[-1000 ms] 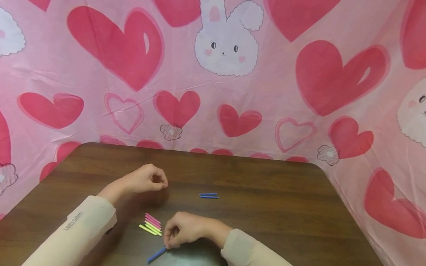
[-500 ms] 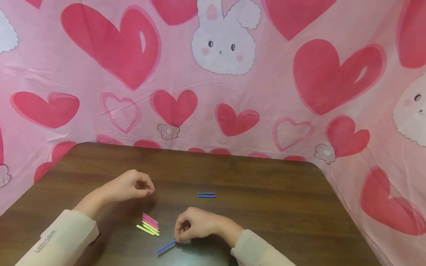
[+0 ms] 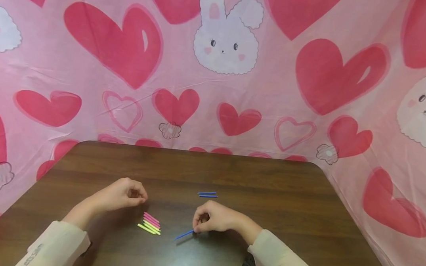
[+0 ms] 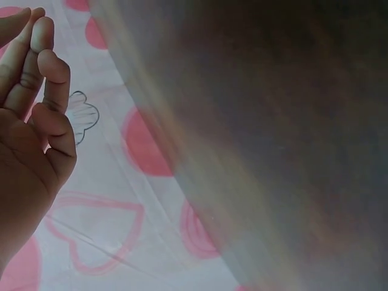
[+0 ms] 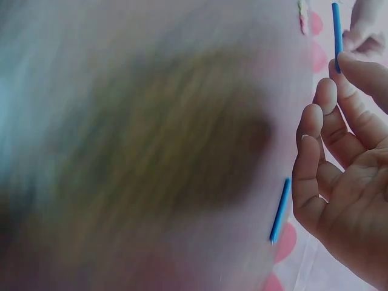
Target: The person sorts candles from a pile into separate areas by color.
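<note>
My right hand point(image 3: 216, 217) pinches one end of a thin blue stick point(image 3: 184, 235) between thumb and index finger, a little above the table. In the right wrist view, that stick point(image 5: 336, 30) points up from the fingertips. My left hand point(image 3: 119, 195) hovers to the left with its fingers loosely curled and nothing visible in it; in the left wrist view the thumb is near the fingertips point(image 4: 43, 27). Between the hands lies a row of several pink sticks point(image 3: 151, 218) and yellow sticks point(image 3: 147, 228). Beyond my right hand, two blue sticks point(image 3: 208, 196) lie side by side.
Everything lies on a dark brown wooden table point(image 3: 285, 203) with rounded far corners. Behind it hangs a pink cloth point(image 3: 269, 76) printed with hearts and rabbits. Much of both wrist views is blurred.
My right hand has moved right and away from me with the blue stick, lifting it off the table. The left hand has drawn back to the left and nearer.
</note>
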`<state>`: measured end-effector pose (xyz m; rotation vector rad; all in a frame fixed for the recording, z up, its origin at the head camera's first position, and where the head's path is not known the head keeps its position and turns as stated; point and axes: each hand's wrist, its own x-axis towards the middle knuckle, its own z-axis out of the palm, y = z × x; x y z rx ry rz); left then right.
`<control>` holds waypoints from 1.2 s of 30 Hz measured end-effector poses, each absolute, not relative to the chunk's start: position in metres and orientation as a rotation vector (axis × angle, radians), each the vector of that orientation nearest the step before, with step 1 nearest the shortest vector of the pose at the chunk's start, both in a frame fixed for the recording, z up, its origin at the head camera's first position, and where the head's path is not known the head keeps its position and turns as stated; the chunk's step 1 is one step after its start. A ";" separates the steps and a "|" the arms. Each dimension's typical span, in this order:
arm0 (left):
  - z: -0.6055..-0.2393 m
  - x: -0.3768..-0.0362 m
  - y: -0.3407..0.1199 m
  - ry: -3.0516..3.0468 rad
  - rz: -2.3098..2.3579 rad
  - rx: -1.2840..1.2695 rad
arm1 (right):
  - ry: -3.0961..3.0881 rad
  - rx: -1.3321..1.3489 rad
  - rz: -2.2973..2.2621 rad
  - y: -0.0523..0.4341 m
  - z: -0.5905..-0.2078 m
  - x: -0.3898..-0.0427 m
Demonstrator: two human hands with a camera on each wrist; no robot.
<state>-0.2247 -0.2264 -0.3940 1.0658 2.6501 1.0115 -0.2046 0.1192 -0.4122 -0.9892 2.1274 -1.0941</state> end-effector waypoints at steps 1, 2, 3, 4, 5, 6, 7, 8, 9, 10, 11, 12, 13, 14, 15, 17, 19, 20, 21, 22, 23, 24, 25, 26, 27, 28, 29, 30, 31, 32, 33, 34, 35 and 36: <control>-0.395 -0.224 -0.227 2.645 1.010 1.059 | 2.133 -0.982 -1.102 0.122 -0.411 -0.205; -0.395 -0.223 -0.228 2.643 1.005 1.055 | 2.141 -0.979 -1.108 0.124 -0.411 -0.206; -0.396 -0.222 -0.228 2.642 0.999 1.048 | 2.149 -0.976 -1.112 0.127 -0.410 -0.207; -0.397 -0.221 -0.228 2.643 0.989 1.045 | 2.158 -0.973 -1.114 0.129 -0.409 -0.208; -0.397 -0.220 -0.228 2.641 0.981 1.043 | 2.169 -0.973 -1.117 0.132 -0.408 -0.209; -0.398 -0.219 -0.229 2.641 0.969 1.044 | 2.180 -0.971 -1.119 0.134 -0.407 -0.210; -0.399 -0.219 -0.229 2.639 0.960 1.039 | 2.190 -0.970 -1.121 0.136 -0.406 -0.211; -0.400 -0.218 -0.229 2.640 0.949 1.037 | 2.201 -0.970 -1.122 0.139 -0.406 -0.212; -0.401 -0.218 -0.229 2.641 0.940 1.039 | 2.210 -0.969 -1.122 0.141 -0.405 -0.213; -0.403 -0.218 -0.229 2.640 0.934 1.041 | 2.221 -0.970 -1.121 0.143 -0.405 -0.215; -0.404 -0.217 -0.229 2.637 0.930 1.041 | 2.229 -0.976 -1.121 0.145 -0.405 -0.216; -0.405 -0.217 -0.229 2.638 0.925 1.046 | 2.239 -0.975 -1.122 0.147 -0.404 -0.217; -0.406 -0.217 -0.228 2.637 0.923 1.055 | 2.247 -0.979 -1.123 0.149 -0.404 -0.219; -0.408 -0.217 -0.228 2.635 0.922 1.064 | 2.254 -0.982 -1.128 0.151 -0.404 -0.220; -0.409 -0.217 -0.227 2.633 0.922 1.071 | 2.264 -0.983 -1.129 0.153 -0.403 -0.222; -0.410 -0.217 -0.227 2.637 0.914 1.084 | 2.283 -0.980 -1.139 0.157 -0.403 -0.225; -0.411 -0.217 -0.226 2.644 0.903 1.084 | 2.306 -0.964 -1.149 0.160 -0.402 -0.229; -0.412 -0.217 -0.226 2.648 0.897 1.080 | 2.321 -0.954 -1.154 0.162 -0.402 -0.230; -0.412 -0.217 -0.226 2.652 0.890 1.071 | 2.339 -0.940 -1.154 0.163 -0.402 -0.233; -0.412 -0.218 -0.226 2.654 0.882 1.067 | 2.356 -0.928 -1.157 0.164 -0.402 -0.235; -0.413 -0.218 -0.226 2.654 0.877 1.062 | 2.370 -0.917 -1.159 0.166 -0.402 -0.236; -0.413 -0.218 -0.226 2.654 0.872 1.056 | 2.385 -0.909 -1.162 0.167 -0.402 -0.238; -0.413 -0.219 -0.226 2.652 0.868 1.053 | 2.398 -0.904 -1.167 0.168 -0.403 -0.240; -0.413 -0.219 -0.226 2.648 0.863 1.052 | 2.410 -0.899 -1.172 0.169 -0.404 -0.242; -0.414 -0.219 -0.226 2.643 0.859 1.046 | 2.419 -0.894 -1.177 0.170 -0.405 -0.244; -0.414 -0.219 -0.225 2.639 0.856 1.047 | 2.428 -0.893 -1.183 0.171 -0.405 -0.245; -0.414 -0.219 -0.225 2.636 0.853 1.042 | 2.437 -0.887 -1.188 0.172 -0.407 -0.247; -0.414 -0.219 -0.224 2.633 0.850 1.041 | 2.447 -0.881 -1.194 0.173 -0.408 -0.249; -0.414 -0.220 -0.223 2.630 0.847 1.037 | 2.458 -0.865 -1.195 0.174 -0.408 -0.251; -0.414 -0.220 -0.223 2.627 0.845 1.035 | 2.470 -0.854 -1.194 0.174 -0.409 -0.252; -0.413 -0.220 -0.222 2.626 0.844 1.033 | 2.487 -0.839 -1.194 0.174 -0.410 -0.254; -0.413 -0.220 -0.222 2.625 0.845 1.030 | 2.502 -0.829 -1.193 0.174 -0.410 -0.256; -0.413 -0.220 -0.221 2.624 0.845 1.028 | 2.514 -0.815 -1.192 0.174 -0.410 -0.257; -0.413 -0.221 -0.221 2.622 0.846 1.026 | 2.529 -0.804 -1.189 0.174 -0.410 -0.258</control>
